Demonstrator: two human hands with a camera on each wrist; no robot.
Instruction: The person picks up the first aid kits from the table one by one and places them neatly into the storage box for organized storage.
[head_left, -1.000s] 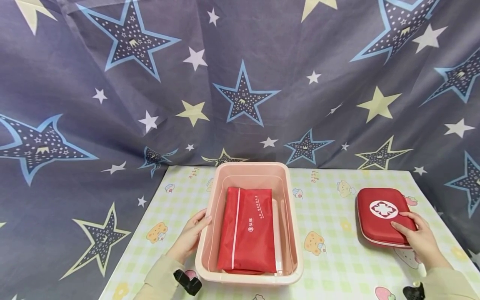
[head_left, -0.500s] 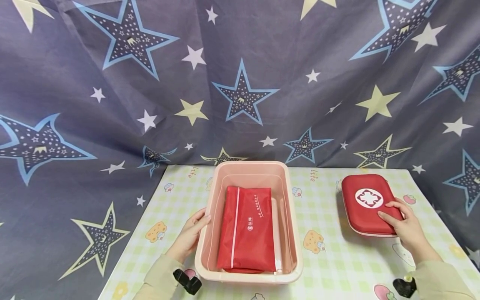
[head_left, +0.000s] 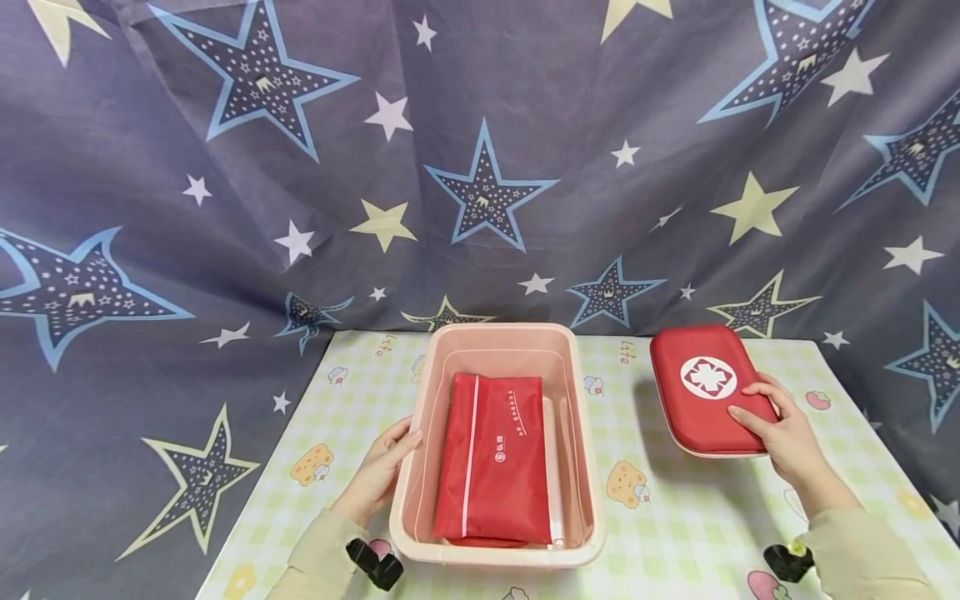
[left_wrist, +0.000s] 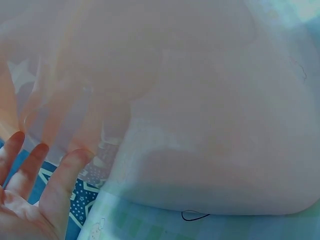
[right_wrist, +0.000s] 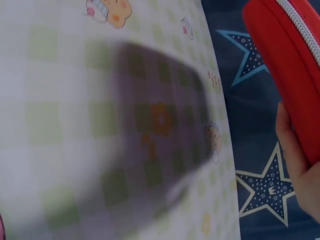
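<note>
In the head view a red hard-shell first-aid case (head_left: 708,387) with a white cross emblem is tilted in the air above the right side of the table. My right hand (head_left: 783,429) holds its near right corner, thumb on top. The right wrist view shows the case's zipped edge (right_wrist: 300,35) and part of that hand. A pink plastic tub (head_left: 588,467) stands mid-table with a flat red pouch (head_left: 495,458) lying in it. My left hand (head_left: 382,471) rests at the tub's left rim, thumb over the edge; in the left wrist view its extended fingers (left_wrist: 57,185) touch the outer wall.
The table (head_left: 667,533) has a green-and-white checked cover with cartoon prints. Behind it hangs a dark star-patterned curtain (head_left: 600,225). Beneath the raised case, a broad shadow falls on the cover. Something pale and translucent lies beside the pouch in the tub.
My right hand has lifted the first-aid case off the table's right side and carried it left and away from me. The left hand, tub and pouch stay put.
</note>
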